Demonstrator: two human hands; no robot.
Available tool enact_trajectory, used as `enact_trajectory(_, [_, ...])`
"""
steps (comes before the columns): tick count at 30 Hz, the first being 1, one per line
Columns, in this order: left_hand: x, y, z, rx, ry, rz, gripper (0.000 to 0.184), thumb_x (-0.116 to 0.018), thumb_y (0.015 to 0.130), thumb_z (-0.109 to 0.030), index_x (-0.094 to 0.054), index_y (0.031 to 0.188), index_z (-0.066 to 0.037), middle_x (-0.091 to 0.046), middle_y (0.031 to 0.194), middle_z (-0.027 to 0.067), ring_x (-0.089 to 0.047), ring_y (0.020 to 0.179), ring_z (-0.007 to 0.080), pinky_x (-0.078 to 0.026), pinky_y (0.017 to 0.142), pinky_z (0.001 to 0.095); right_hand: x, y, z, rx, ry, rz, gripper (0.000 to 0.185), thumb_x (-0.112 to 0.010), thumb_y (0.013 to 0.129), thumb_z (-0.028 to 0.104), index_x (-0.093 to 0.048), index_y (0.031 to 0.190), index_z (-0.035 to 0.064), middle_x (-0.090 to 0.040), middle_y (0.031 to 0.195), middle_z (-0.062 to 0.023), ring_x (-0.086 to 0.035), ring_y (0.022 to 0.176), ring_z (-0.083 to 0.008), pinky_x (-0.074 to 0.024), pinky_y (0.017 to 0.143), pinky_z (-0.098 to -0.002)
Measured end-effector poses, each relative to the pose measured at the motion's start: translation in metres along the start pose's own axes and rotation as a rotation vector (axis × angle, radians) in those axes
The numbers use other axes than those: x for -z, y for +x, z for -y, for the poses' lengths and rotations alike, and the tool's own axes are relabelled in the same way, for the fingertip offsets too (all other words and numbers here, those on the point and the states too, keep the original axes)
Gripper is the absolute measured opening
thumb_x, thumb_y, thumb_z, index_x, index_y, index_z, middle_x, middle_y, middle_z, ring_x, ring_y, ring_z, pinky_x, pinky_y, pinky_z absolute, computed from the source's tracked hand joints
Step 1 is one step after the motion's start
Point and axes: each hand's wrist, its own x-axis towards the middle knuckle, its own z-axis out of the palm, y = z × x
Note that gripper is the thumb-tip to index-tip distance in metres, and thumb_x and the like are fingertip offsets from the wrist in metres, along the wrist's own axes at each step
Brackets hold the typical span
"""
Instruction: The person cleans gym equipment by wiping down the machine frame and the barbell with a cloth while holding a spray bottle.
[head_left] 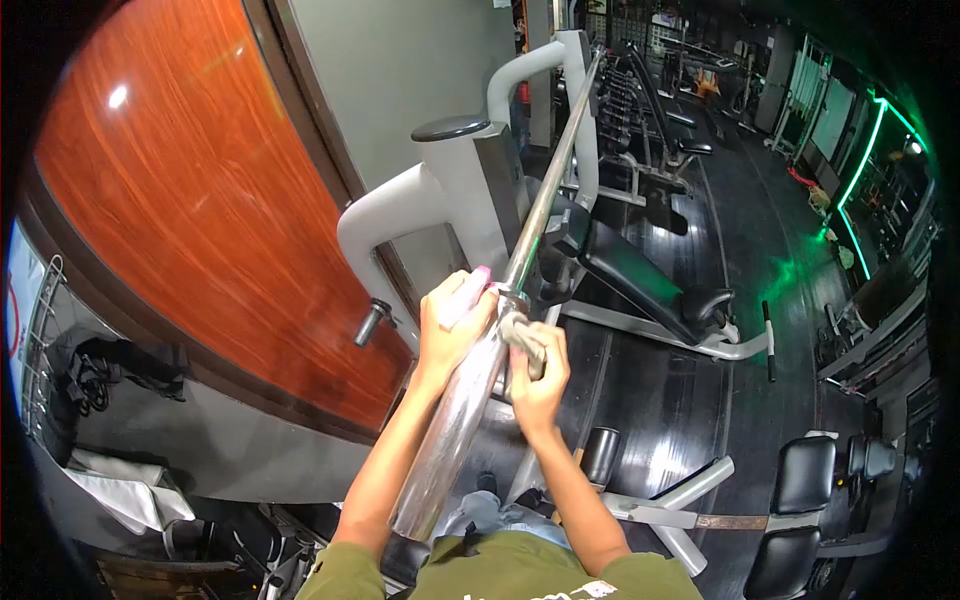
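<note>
A long steel barbell (545, 215) runs from near my body away to the upper middle, its thick sleeve (455, 430) closest to me. At the collar (512, 297), my right hand (540, 385) is closed on a greyish cloth (520, 338), which touches the collar's right side. On the left side of the bar, my left hand (452, 325) wraps round a small white and pink object (468, 297); its kind is not clear. That hand lies against the sleeve near the collar.
The bar lies across a grey bench-press frame (470, 190) with a black padded bench (640, 275). A wooden door (210, 190) stands at left. Black-padded equipment (805, 475) is at lower right. Dumbbell racks (620, 110) stand farther back.
</note>
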Motion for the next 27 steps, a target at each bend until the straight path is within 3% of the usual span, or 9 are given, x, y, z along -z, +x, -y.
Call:
enact_trajectory(6, [-0.001, 0.001, 0.006, 0.046, -0.043, 0.018, 0.017, -0.068, 0.085, -0.012, -0.065, 0.086, 0.005, -0.06, 0.07, 0.0114, -0.057, 0.064, 0.0135, -0.046, 0.062, 0.0316, -0.008, -0.088, 0.019, -0.058, 0.249, -0.015, 0.018, -0.066, 0.089, 0.007, -0.062, 0.104, -0.0023, -0.059, 0.106, -0.0162, -0.059, 0.102, -0.0292, -0.0465, 0.092, -0.039])
enact_trajectory(8, [0.0, 0.0, 0.006, 0.066, -0.07, 0.028, 0.019, -0.067, 0.085, -0.013, -0.065, 0.086, 0.005, -0.061, 0.071, 0.0122, -0.057, 0.064, 0.0142, -0.046, 0.062, 0.0318, -0.015, -0.083, 0.017, -0.153, 0.417, -0.109, 0.021, -0.065, 0.091, 0.009, -0.059, 0.108, -0.0017, -0.058, 0.108, -0.0151, -0.057, 0.106, -0.0261, -0.0454, 0.095, -0.0383])
enact_trajectory(9, [0.001, 0.001, 0.003, 0.032, -0.044, 0.026, 0.018, -0.064, 0.087, -0.014, -0.065, 0.085, 0.004, -0.059, 0.07, 0.0088, -0.055, 0.063, 0.0137, -0.043, 0.06, 0.031, -0.021, -0.074, 0.003, -0.128, 0.303, -0.13, 0.02, -0.062, 0.096, 0.011, -0.056, 0.112, -0.0002, -0.058, 0.112, -0.013, -0.056, 0.108, -0.0213, -0.0443, 0.097, -0.0345])
enact_trajectory(11, [0.0, 0.0, 0.002, -0.003, -0.015, 0.021, 0.018, -0.061, 0.089, -0.014, -0.064, 0.083, 0.003, -0.057, 0.07, 0.0054, -0.053, 0.061, 0.0132, -0.041, 0.059, 0.0302, -0.027, -0.036, 0.012, -0.484, 0.355, -0.194, 0.018, -0.06, 0.101, 0.013, -0.055, 0.113, 0.0009, -0.06, 0.114, -0.0091, -0.056, 0.108, -0.0166, -0.043, 0.099, -0.0314])
enact_trajectory(13, [-0.001, 0.0, 0.002, -0.036, -0.053, 0.006, 0.022, -0.059, 0.089, -0.016, -0.061, 0.083, 0.005, -0.056, 0.072, 0.008, -0.053, 0.064, 0.0164, -0.041, 0.061, 0.0318, -0.032, -0.016, 0.001, -0.576, 0.595, -0.221, 0.021, -0.059, 0.103, 0.016, -0.054, 0.117, 0.0021, -0.06, 0.112, -0.005, -0.056, 0.106, -0.0134, -0.0429, 0.098, -0.0299])
enact_trajectory(18, [0.002, 0.001, 0.0, 0.009, -0.011, 0.025, 0.022, -0.061, 0.089, -0.016, -0.062, 0.082, 0.005, -0.057, 0.071, 0.0098, -0.052, 0.064, 0.0148, -0.042, 0.061, 0.0323, -0.023, -0.065, 0.022, -0.731, 0.691, -0.211, 0.023, -0.064, 0.1, 0.017, -0.057, 0.117, 0.0035, -0.06, 0.111, -0.0043, -0.056, 0.106, -0.0131, -0.0415, 0.099, -0.0296])
enact_trajectory(23, [0.002, 0.001, -0.004, 0.036, -0.019, 0.036, 0.022, -0.063, 0.089, -0.016, -0.063, 0.083, 0.005, -0.06, 0.071, 0.0129, -0.056, 0.063, 0.0162, -0.043, 0.061, 0.033, 0.004, -0.059, 0.031, -0.214, 0.167, 0.016, 0.022, -0.065, 0.094, 0.012, -0.061, 0.108, -0.0046, -0.058, 0.113, -0.0123, -0.057, 0.108, -0.0214, -0.0468, 0.094, -0.0348])
enact_trajectory(26, [0.0, 0.002, 0.006, 0.017, -0.088, 0.034, 0.024, -0.057, 0.092, -0.017, -0.057, 0.079, 0.003, -0.053, 0.07, 0.0066, -0.047, 0.064, 0.0136, -0.039, 0.061, 0.0321, 0.009, 0.007, 0.03, 0.051, -0.107, 0.093, 0.026, -0.073, 0.079, 0.002, -0.071, 0.105, 0.0031, -0.064, 0.105, -0.0155, -0.063, 0.097, -0.0319, -0.0517, 0.087, -0.0384])
enact_trajectory(27, [0.001, 0.006, 0.022, -0.139, -0.046, 0.05, 0.024, -0.058, 0.092, -0.018, -0.061, 0.083, 0.004, -0.058, 0.073, 0.0089, -0.052, 0.063, 0.0149, -0.042, 0.06, 0.0324, 0.009, 0.028, 0.03, 0.137, -0.245, 0.141, 0.025, -0.073, 0.077, 0.002, -0.071, 0.102, 0.0032, -0.065, 0.106, -0.0136, -0.062, 0.097, -0.0323, -0.0516, 0.085, -0.0398])
